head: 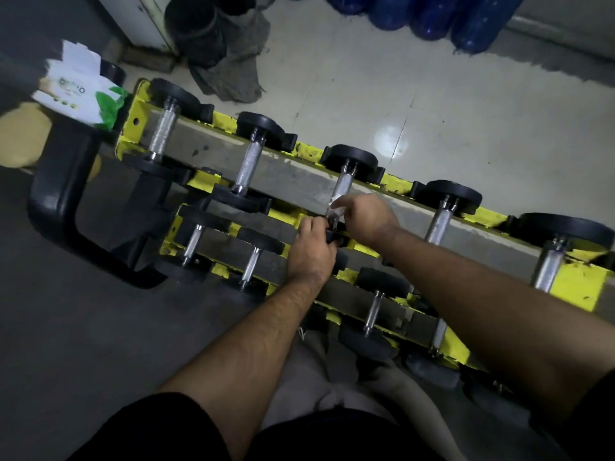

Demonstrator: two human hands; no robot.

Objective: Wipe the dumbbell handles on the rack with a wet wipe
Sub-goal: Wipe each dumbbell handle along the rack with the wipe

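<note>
Both your hands meet at the third dumbbell [342, 188] on the top tier of the yellow rack [577, 282], down at the near end of its knurled handle [344, 184]. Your right hand [364, 217] has fingers curled round the handle with the wet wipe [336, 202] pinched against the metal — only a pale scrap of it shows at the fingertips. Your left hand [311, 251] sits just below, fingers bent onto the dumbbell's near black end; how tight the grip is, you cannot tell from here. Other dumbbells lie in rows across both tiers, handles bare and shiny. The wipes packet [78, 96] — white with green print — rests off the rack's left end. Blue bottles [432, 15] stand on the pale floor beyond.
</note>
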